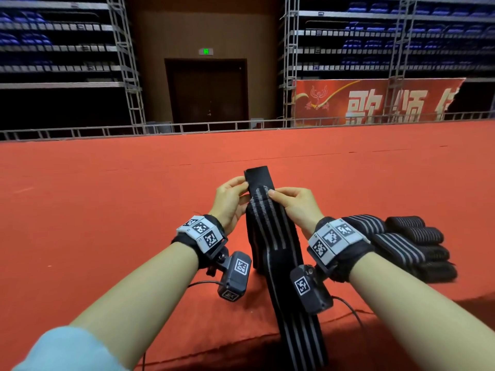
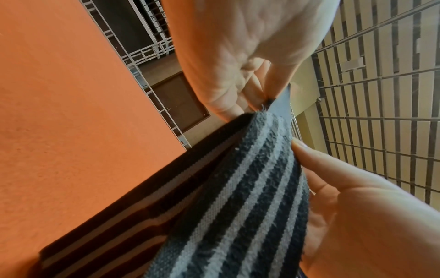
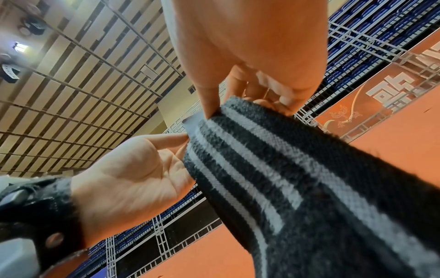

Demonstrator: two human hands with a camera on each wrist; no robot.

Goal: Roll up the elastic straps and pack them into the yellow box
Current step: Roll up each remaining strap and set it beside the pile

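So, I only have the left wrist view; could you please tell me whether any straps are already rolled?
Observer: Yes. The head view shows a pile of rolled straps lying on the red surface, to the right of the right hand.
Operator: Thank you. Where does the rest of the held strap go?
Observer: The striped strap runs down between the wrists and hangs over the surface's near edge.
Operator: Is the yellow box visible?
Observer: No view shows it.
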